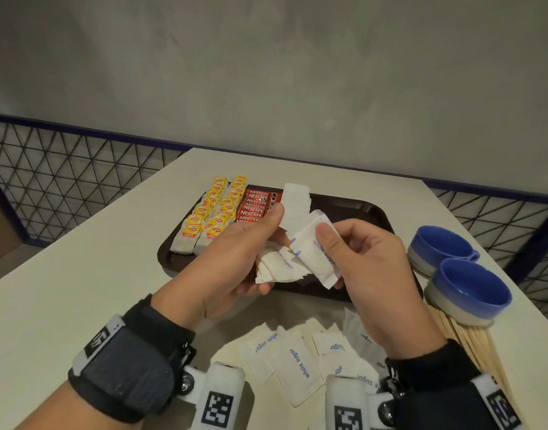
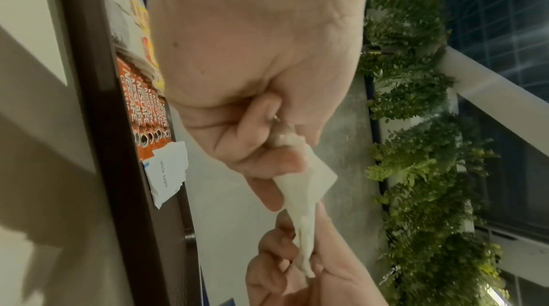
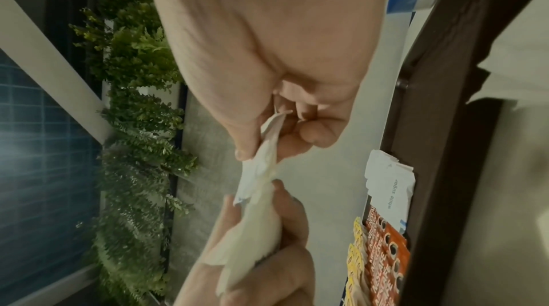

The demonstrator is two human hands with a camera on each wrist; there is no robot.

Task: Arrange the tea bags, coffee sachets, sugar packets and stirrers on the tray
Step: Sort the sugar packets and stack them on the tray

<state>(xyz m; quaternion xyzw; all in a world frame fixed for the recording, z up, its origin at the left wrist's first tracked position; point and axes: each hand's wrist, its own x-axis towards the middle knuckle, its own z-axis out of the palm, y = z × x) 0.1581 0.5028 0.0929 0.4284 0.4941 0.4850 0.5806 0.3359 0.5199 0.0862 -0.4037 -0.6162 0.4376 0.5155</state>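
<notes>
Sugar packets: left hand is gripping a bunch, right hand is pinching one packet (over the tray); more are lying at the worktop near edge.

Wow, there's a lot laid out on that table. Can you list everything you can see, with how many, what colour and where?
Tray: one, dark brown, middle of the table.
Tea bags: two rows, yellow tags, left end of the tray; too many overlap to count.
Coffee sachets: one overlapping row, red, right of the tea bags.
Sugar packets on the tray: a small white row, right of the coffee.
Loose sugar packets: a white pile on the table, near edge.
Cups: two, blue inside, right of the tray.
Stirrers: a pale wooden bundle, in front of the cups.
Table: one, off-white.
Left hand: holds a bunch of sugar packets.
Right hand: pinches one sugar packet.
</notes>
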